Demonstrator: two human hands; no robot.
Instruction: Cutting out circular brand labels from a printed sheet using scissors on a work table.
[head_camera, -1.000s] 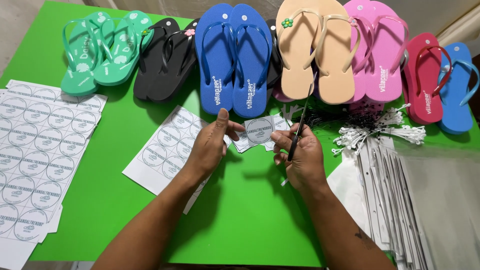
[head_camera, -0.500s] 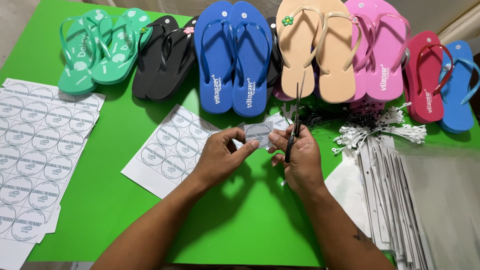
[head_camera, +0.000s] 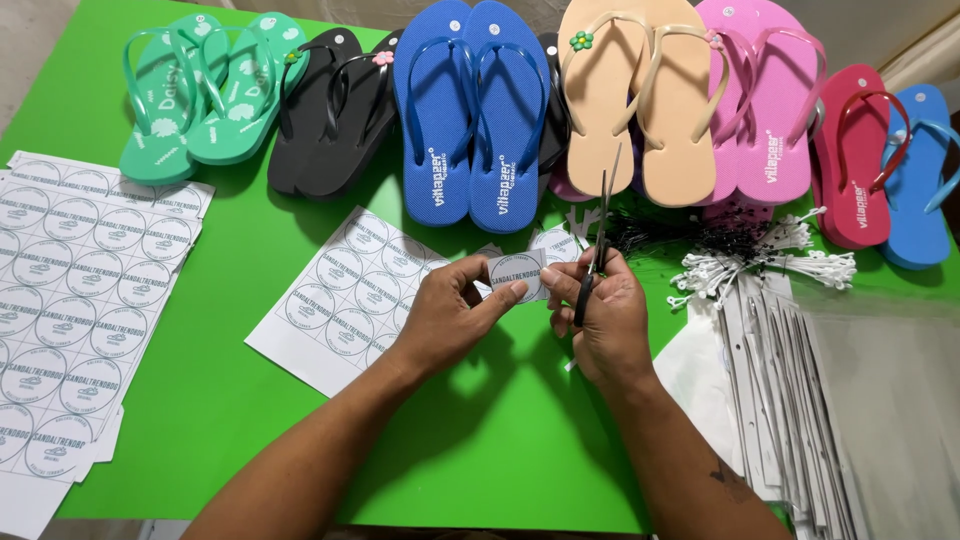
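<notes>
Left hand (head_camera: 448, 318) pinches a small paper label (head_camera: 517, 275), round print on a squarish white cut-out, between thumb and fingers (head_camera: 510, 291), held just above the surface (head_camera: 300, 440), a smooth bright green sheet. Right hand (head_camera: 605, 320) is closed around the dark handles of thin metal scissors (head_camera: 598, 235); blades point up and away, nearly together, just beside the label's right edge; whether they touch the paper cannot be told. Under the left hand lies a flat white label sheet (head_camera: 345, 300) printed with rows of circles, part cut away. A larger stack of like sheets (head_camera: 70, 300) lies at the left edge. Along the far side stands a row of foam flip-flops with glossy straps: green (head_camera: 200, 95), black (head_camera: 330, 115), blue (head_camera: 470, 110), beige (head_camera: 640, 100), pink (head_camera: 765, 100), red (head_camera: 850, 170). Near the right hand lie a bundle of thin white plastic tag fasteners (head_camera: 770, 265) and a fanned stack of long card strips (head_camera: 790, 400).
</notes>
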